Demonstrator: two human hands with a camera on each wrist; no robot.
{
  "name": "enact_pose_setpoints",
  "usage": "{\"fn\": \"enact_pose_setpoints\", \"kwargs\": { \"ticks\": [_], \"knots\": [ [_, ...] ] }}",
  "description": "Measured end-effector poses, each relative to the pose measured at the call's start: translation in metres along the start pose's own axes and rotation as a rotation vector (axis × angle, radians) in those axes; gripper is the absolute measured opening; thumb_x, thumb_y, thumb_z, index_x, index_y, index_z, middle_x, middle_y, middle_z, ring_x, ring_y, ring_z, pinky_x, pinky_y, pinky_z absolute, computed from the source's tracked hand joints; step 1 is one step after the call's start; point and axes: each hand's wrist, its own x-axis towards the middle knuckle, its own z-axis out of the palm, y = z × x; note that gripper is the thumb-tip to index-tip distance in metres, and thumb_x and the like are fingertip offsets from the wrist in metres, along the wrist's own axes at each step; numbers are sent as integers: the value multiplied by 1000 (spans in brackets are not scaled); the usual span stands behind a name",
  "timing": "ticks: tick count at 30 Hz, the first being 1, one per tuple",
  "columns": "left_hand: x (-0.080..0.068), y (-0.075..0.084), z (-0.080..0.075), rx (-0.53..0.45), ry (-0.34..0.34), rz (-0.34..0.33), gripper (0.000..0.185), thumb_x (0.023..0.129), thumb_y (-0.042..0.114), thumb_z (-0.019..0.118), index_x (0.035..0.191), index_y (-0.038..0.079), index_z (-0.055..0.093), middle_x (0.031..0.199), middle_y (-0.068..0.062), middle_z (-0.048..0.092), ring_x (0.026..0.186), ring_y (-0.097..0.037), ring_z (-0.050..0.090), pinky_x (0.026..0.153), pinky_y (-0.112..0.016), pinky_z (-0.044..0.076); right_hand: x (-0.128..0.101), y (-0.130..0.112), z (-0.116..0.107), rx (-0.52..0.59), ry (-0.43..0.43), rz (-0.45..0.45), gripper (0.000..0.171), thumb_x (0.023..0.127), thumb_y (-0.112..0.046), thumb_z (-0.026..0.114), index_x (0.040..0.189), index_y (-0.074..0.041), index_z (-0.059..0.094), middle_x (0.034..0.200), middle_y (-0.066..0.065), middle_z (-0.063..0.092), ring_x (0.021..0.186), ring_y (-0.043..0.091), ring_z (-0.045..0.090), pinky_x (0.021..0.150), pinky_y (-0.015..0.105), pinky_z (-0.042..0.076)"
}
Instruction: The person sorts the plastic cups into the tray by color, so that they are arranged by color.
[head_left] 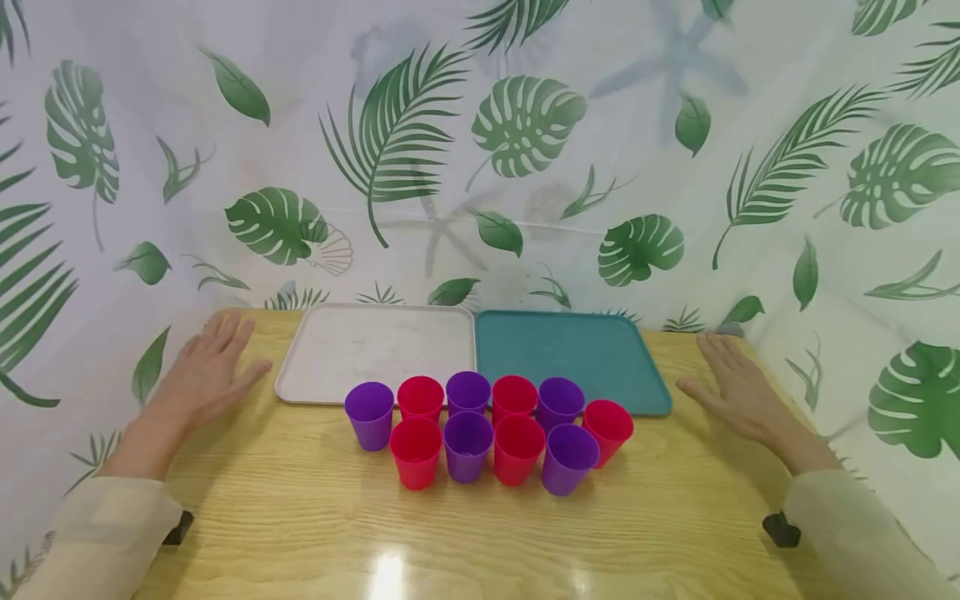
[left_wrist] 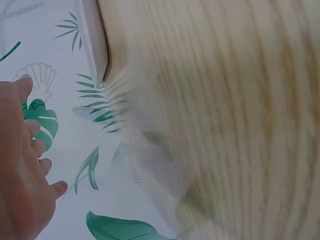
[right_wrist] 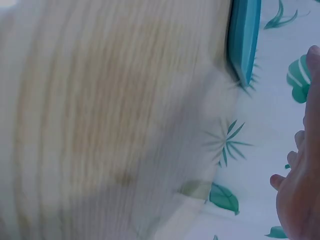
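My left hand (head_left: 204, 375) is held out flat at the left of the table, fingers straight, beside the white tray (head_left: 386, 346). On the other side my right hand (head_left: 731, 387) is likewise stretched out, nearest to the teal tray (head_left: 562, 350). Neither hand holds anything. Between them, red cups and purple cups stand upright in two rows, such as a red cup (head_left: 416, 458) and a purple cup (head_left: 370, 421). The back row overlaps the trays' front edges in the head view. Both wrist views show the hands (left_wrist: 25, 170) (right_wrist: 305, 165) with fingers extended.
The wooden table (head_left: 315, 525) has a bright reflection near its front. Behind it and along both sides hangs a white curtain (head_left: 525, 217) printed with green leaves. The two trays lie side by side at the back of the table.
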Motion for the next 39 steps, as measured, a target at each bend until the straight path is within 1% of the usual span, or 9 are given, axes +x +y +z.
{"fn": "enact_pose_setpoints", "kwargs": {
  "ticks": [9, 18, 21, 23, 25, 28, 32, 35, 39],
  "knots": [
    [2, 4, 3, -28, -5, 15, 81, 109, 48, 43, 161, -8, 18, 168, -31, 9, 154, -50, 4, 120, -69, 14, -6, -26, 5, 101, 27, -41, 82, 105, -31, 59, 164, 2, 13, 168, 28, 13, 157, 42, 2, 125, 64, 5],
    [5, 13, 7, -312, -79, -55, 88, 108, 52, 45, 162, -5, 5, 169, -27, -2, 155, -47, -4, 122, -68, 6, -13, -65, 9, 242, -28, -11, 80, 107, -29, 57, 164, 2, 11, 168, 30, 13, 152, 53, 11, 121, 70, 9],
    [5, 16, 9, -387, -96, -80, 92, 107, 52, 47, 162, -6, 2, 169, -29, -4, 155, -48, -3, 122, -68, 6, -15, -78, 11, 303, -40, -9, 75, 108, -26, 54, 164, 1, 12, 166, 31, 20, 149, 54, 19, 116, 74, 20],
    [6, 19, 10, -428, -108, -103, 94, 107, 52, 49, 162, -6, -1, 168, -31, -3, 154, -51, -1, 122, -68, 6, -17, -86, 14, 333, -32, -19, 70, 109, -22, 52, 164, 1, 15, 164, 28, 26, 145, 50, 32, 110, 69, 35],
    [7, 21, 12, -462, -120, -127, 96, 106, 52, 50, 161, -7, -3, 166, -34, -3, 152, -54, 1, 122, -68, 7, -18, -94, 16, 355, -23, -30, 66, 110, -19, 51, 164, 0, 18, 161, 25, 34, 135, 46, 44, 101, 61, 46],
    [8, 24, 14, -484, -137, -152, 98, 106, 52, 52, 161, -9, -3, 165, -37, -1, 150, -57, 4, 121, -69, 8, -20, -104, 18, 369, -12, -46, 61, 110, -16, 49, 163, -1, 22, 158, 19, 41, 126, 33, 53, 93, 43, 50],
    [10, 26, 18, -505, -161, -187, 100, 105, 51, 55, 160, -9, -2, 164, -38, 2, 149, -59, 6, 120, -71, 11, -23, -116, 20, 421, -22, -58, 60, 110, -14, 48, 164, -5, 25, 154, 17, 48, 125, 15, 53, 91, 31, 51],
    [11, 26, 20, -544, -183, -224, 101, 104, 49, 58, 161, -8, -3, 164, -38, 4, 149, -59, 6, 118, -73, 12, -24, -123, 21, 470, -41, -67, 60, 110, -13, 48, 164, -5, 25, 151, 18, 51, 125, 18, 55, 91, 28, 52],
    [12, 28, 21, -581, -201, -259, 101, 103, 45, 62, 160, -9, -2, 164, -38, 5, 149, -59, 5, 118, -73, 11, -26, -131, 23, 526, -73, -67, 59, 110, -13, 47, 163, -4, 25, 152, 22, 49, 129, 37, 54, 95, 26, 52]
  ]
}}
